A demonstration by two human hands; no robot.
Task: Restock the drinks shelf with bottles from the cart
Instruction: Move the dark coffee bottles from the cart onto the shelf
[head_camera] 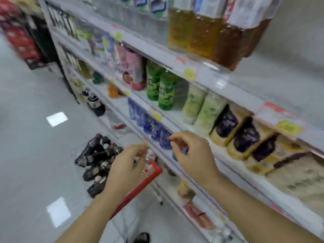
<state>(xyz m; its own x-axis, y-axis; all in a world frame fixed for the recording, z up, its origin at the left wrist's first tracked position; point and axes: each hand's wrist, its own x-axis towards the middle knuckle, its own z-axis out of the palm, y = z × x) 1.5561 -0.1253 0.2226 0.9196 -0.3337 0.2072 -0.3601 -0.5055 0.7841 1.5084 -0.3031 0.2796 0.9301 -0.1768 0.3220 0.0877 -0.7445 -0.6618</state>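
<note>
Left hand [129, 165] and right hand [191, 153] are loosely curled and look empty, though it's blurry. Bottles [98, 163] lie in the cart [140, 188], near left. I'd grab one by the body and stand it upright on the shelf [236, 92].

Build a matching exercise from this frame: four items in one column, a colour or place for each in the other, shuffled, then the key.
Things
1. dark bottles
2. green bottles
3. amber bottles
4. cart handle

Colour or place
A. red
B. top row in view, upper right
C. lying on their sides, low at left
D. upright, one row below the top

Pairs: 1-C, 2-D, 3-B, 4-A
</note>
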